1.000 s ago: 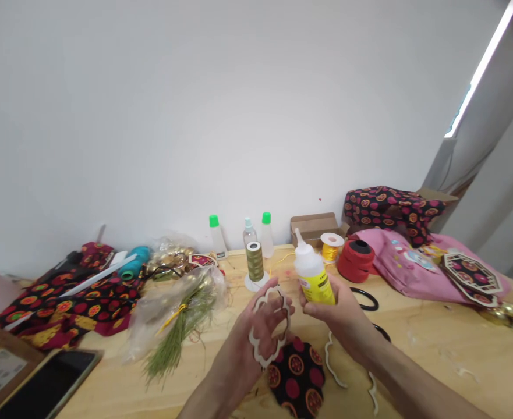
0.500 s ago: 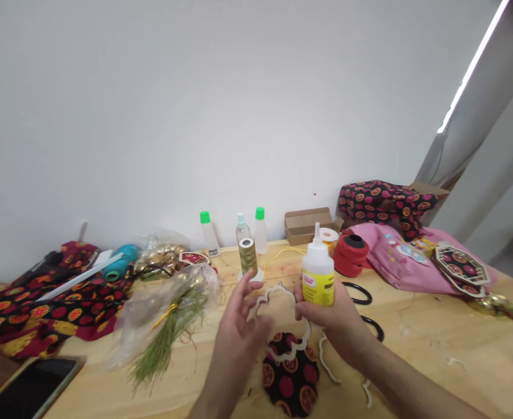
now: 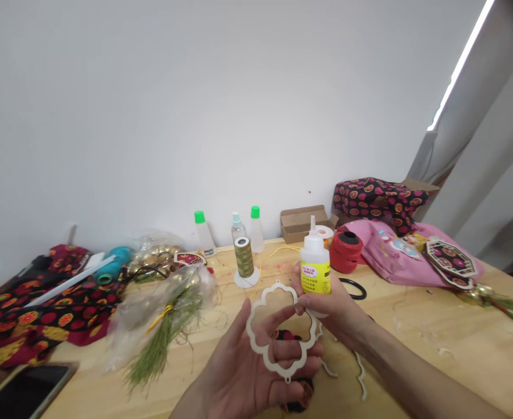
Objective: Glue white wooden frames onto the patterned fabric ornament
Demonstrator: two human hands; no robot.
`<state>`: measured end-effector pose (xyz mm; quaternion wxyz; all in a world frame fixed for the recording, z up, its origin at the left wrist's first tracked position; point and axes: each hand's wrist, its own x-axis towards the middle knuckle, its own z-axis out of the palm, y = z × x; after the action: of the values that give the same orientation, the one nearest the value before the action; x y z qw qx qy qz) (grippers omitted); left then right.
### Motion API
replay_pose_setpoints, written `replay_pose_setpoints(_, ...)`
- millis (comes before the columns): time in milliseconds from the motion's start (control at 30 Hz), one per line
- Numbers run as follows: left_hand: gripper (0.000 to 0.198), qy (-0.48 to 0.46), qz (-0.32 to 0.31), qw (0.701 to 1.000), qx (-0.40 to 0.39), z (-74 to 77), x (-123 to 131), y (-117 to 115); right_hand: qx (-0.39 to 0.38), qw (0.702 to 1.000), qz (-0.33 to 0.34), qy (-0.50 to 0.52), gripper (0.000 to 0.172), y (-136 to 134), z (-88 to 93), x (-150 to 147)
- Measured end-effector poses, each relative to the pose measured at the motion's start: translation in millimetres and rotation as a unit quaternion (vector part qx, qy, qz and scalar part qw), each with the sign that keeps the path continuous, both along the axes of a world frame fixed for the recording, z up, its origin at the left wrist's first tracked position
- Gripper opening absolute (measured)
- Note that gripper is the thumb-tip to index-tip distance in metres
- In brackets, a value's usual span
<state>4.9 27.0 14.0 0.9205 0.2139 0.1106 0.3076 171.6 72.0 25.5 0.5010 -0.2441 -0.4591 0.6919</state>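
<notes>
A pale scalloped frame (image 3: 261, 350) with a small loop at top and bottom lies over the fingers of my left hand (image 3: 250, 364). That hand is palm up, its thumb by the frame's left edge. My right hand (image 3: 332, 305) is closed around a white glue bottle (image 3: 315, 265) with a yellow label, nozzle up. Its fingertips touch the frame's upper right edge. Below the left hand, a dark patterned fabric piece (image 3: 302, 398) is mostly hidden. Thin wavy pale strips (image 3: 361, 378) lie beneath the right forearm.
Behind the hands stand an olive thread spool (image 3: 244, 259), green-capped bottles (image 3: 257, 233), an open cardboard box (image 3: 297, 233) and a red roll (image 3: 346, 253). Green tassels (image 3: 154, 349) and a phone (image 3: 24, 393) lie left. A pink bag (image 3: 382, 259) and black ring (image 3: 358, 289) are right.
My left hand has turned palm up and slid under the scalloped frame. The frame has tipped toward me and now covers more of that hand. The right hand still grips the glue bottle.
</notes>
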Motion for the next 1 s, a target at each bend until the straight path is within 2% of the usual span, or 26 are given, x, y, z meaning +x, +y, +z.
replay_pose_setpoints(167, 0.057, -0.008, 0.058, 0.998, -0.005, -5.0, -4, 5, 0.048, 0.982, -0.114, -0.14, 0.023, 7, 5.0, 8)
replay_pose_setpoints(233, 0.054, -0.013, 0.09, 0.996, 0.0, -5.5, -9, 8, 0.063, 0.977, -0.114, -0.17, 0.024, 9, 8.3, 15)
replay_pose_setpoints(333, 0.057, -0.018, 0.115, 0.993, 0.011, -4.3, -15, 11, 0.083, 0.982, -0.057, -0.161, 0.033, 12, 13.1, 28)
replay_pose_setpoints(400, 0.061, -0.01, 0.125, 0.992, 0.018, -4.0, -16, 12, 0.104, 0.982, -0.046, -0.151, 0.039, 13, 15.3, 36)
replay_pose_setpoints(500, 0.064, 0.021, 0.156, 0.987, 0.03, -6.4, -13, 12, 0.111, 0.982, -0.093, -0.119, 0.041, 17, 16.0, 42)
replay_pose_setpoints(567, 0.062, 0.042, 0.195, 0.979, 0.046, -9.3, -10, 12, 0.08, 0.985, -0.123, -0.087, 0.04, 20, 15.3, 44)
replay_pose_setpoints(667, 0.053, 0.047, 0.235, 0.969, 0.058, -12.4, -9, 13, 0.022, 0.991, -0.13, -0.023, 0.036, 23, 13.9, 42)
replay_pose_setpoints(767, 0.044, 0.029, 0.215, 0.975, 0.043, -11.6, -9, 12, -0.006, 0.991, -0.124, 0.049, 0.041, 24, 12.5, 39)
replay_pose_setpoints(867, 0.049, 0.003, 0.162, 0.986, 0.029, -9.4, -7, 9, -0.015, 0.986, -0.124, 0.109, 0.047, 25, 10.8, 35)
replay_pose_setpoints(1000, 0.058, -0.003, 0.118, 0.993, 0.0, -10.4, -1, 5, -0.046, 0.975, -0.115, 0.184, 0.039, 25, 10.4, 30)
